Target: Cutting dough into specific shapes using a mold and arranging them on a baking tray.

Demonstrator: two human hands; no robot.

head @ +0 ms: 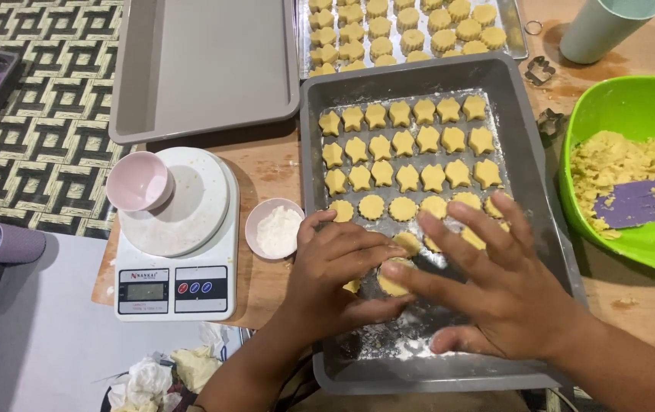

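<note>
A grey baking tray [529, 183] holds rows of star-shaped and round scalloped yellow dough cookies [407, 145]. My left hand [335, 275] and my right hand [495, 290] meet over the tray's near part. Between their fingertips sits a round dough cookie [392, 281]; my left fingers curl around it and my right index finger touches its edge. My right hand's other fingers are spread over the lower row of cookies, hiding some of them.
An empty grey tray [205, 69] and a metal tray of round cookies [403, 30] lie beyond. A white kitchen scale [178, 252] carries a pink cup [139, 181]. A small bowl of flour [275, 227], a green bowl of dough [625, 175] with purple scraper [640, 200], metal cutters [539, 70] and a green cup [609, 27] stand around.
</note>
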